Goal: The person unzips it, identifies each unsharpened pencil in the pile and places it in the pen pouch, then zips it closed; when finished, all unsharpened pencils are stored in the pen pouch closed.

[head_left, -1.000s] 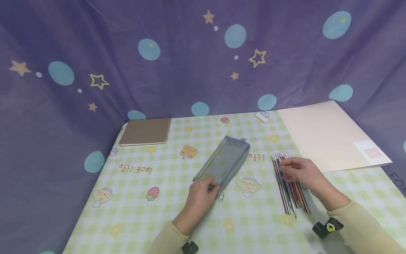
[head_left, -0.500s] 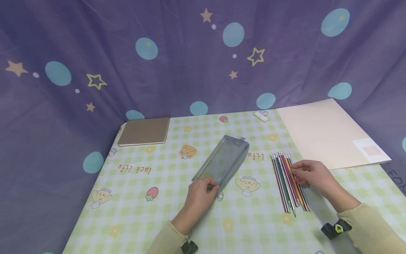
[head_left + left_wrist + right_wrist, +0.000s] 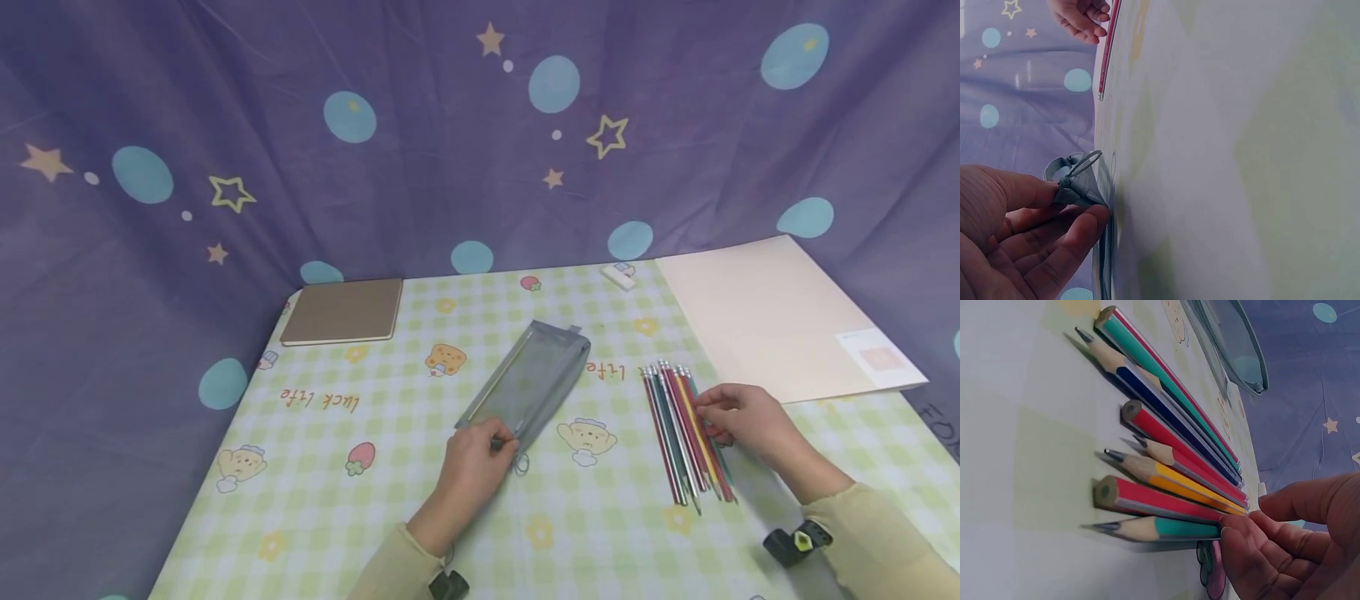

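My left hand [image 3: 477, 467] pinches the near end of a grey see-through zip pencil case [image 3: 528, 375], which lies flat and slanted at mid-table. In the left wrist view, a cord loop [image 3: 1087, 164] sticks out by the thumb. To the right lies a loose row of several pencils [image 3: 682, 433], some sharpened, some blunt, with metal ends pointing away. My right hand [image 3: 746, 421] is at the row's right side, fingertips against the green pencil [image 3: 1188, 529]; its thumb stands apart, near the yellow pencil's [image 3: 1200, 492] far end.
A brown notebook [image 3: 345, 310] lies at the back left corner. A large cream folder [image 3: 765, 317] covers the back right, with a white eraser [image 3: 619, 277] left of it. The checked tablecloth [image 3: 420, 517] meets a purple curtain [image 3: 420, 167] behind.
My right hand has moved from over the pencils to their right side, uncovering them. A green pencil now shows more at the right edge. My left hand stays on the case.
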`<state>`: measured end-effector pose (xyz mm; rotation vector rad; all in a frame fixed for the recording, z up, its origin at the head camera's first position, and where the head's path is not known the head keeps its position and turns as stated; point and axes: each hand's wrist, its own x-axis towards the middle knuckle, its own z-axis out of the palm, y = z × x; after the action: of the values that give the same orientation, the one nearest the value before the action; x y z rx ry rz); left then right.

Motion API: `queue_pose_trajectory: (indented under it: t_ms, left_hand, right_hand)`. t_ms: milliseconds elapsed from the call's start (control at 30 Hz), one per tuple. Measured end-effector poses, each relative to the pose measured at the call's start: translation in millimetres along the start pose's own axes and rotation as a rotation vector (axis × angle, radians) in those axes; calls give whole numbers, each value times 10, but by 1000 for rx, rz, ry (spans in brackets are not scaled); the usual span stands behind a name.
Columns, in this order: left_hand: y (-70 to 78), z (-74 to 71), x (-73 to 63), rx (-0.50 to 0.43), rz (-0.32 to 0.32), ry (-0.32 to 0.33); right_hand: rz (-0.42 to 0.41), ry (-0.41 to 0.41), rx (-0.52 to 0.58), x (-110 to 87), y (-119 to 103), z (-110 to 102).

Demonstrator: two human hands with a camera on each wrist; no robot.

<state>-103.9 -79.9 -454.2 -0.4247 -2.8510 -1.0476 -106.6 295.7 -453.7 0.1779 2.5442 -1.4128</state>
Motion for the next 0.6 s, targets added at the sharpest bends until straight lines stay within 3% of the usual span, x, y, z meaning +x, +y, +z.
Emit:
queue_pose_trajectory:
  t_ms: [300,600]
  left_hand:
    - [6,-8,2,-1,1,2]
    - [-3,2,-10,-5,-2,1]
  right_hand:
    - [54,49,-232,38,-65,-12]
    - [-35,140,-503,31,-178,58]
